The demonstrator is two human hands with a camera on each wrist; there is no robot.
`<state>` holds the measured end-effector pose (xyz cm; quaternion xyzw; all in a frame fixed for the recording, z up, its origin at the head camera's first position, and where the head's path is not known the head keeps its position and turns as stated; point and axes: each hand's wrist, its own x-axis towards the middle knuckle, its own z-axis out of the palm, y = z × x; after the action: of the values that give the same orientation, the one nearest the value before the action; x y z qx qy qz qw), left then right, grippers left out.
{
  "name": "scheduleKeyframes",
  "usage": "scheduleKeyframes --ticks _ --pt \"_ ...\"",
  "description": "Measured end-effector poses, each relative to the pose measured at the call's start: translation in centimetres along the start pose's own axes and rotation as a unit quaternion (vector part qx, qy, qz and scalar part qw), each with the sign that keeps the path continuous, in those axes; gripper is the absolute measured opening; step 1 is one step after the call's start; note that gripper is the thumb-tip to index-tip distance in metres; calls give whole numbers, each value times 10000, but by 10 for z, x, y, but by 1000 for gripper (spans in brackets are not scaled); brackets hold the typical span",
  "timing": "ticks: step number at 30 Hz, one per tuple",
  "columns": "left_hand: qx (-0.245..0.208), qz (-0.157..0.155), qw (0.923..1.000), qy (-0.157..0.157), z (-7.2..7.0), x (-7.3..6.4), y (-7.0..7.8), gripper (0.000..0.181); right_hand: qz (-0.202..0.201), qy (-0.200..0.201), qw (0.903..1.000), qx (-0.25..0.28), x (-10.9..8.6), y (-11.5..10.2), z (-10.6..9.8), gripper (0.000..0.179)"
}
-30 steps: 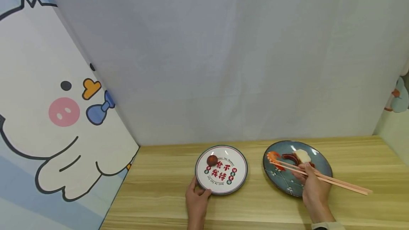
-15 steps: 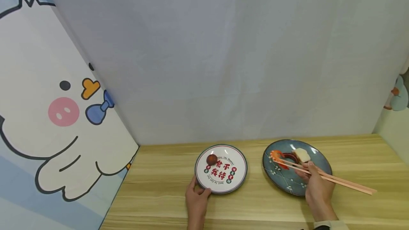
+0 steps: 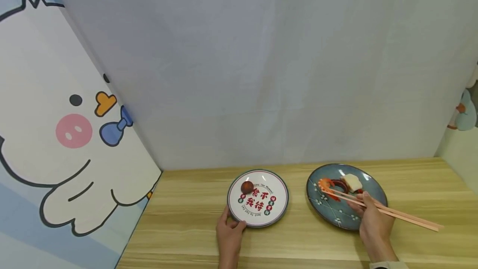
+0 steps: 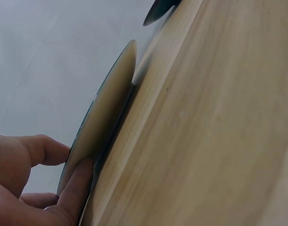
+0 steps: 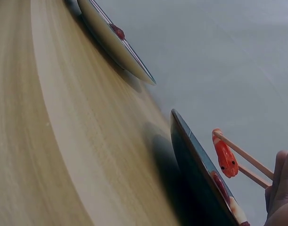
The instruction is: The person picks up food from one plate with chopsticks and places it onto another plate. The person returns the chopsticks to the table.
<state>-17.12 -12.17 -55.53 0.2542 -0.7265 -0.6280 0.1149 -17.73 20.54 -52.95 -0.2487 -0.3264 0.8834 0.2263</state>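
Note:
My left hand (image 3: 229,235) grips the near left rim of a small white plate (image 3: 276,184) printed with red characters, fingers at its edge and underside in the left wrist view. A brown ball (image 3: 247,187) sits on that plate. My right hand (image 3: 375,223) holds a pair of pale wooden chopsticks (image 3: 410,220) over a larger blue plate (image 3: 321,209). Between the chopstick tips is an orange-red shrimp (image 5: 226,157), which shows raised above the plate in the right wrist view. A dark red curved piece (image 3: 341,184) and a white piece of food (image 3: 351,181) lie on the blue plate.
Both plates stand apart on a light wood table (image 3: 179,215), the white one left of the blue one. A grey curtain (image 3: 280,74) hangs along the table's back edge. A panel with a cartoon figure (image 3: 37,94) borders the left side.
My right hand has drawn slightly right and nearer with the chopsticks, and the shrimp has shifted right with their tips. My left hand stays on the white plate.

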Motion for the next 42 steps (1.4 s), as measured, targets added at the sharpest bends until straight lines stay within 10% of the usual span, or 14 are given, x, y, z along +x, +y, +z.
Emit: scheduleKeyframes --ticks 42 --pt "-9 237 9997 -77 -2 0 -2 82 92 155 9985 -507 -3 -20 -17 37"
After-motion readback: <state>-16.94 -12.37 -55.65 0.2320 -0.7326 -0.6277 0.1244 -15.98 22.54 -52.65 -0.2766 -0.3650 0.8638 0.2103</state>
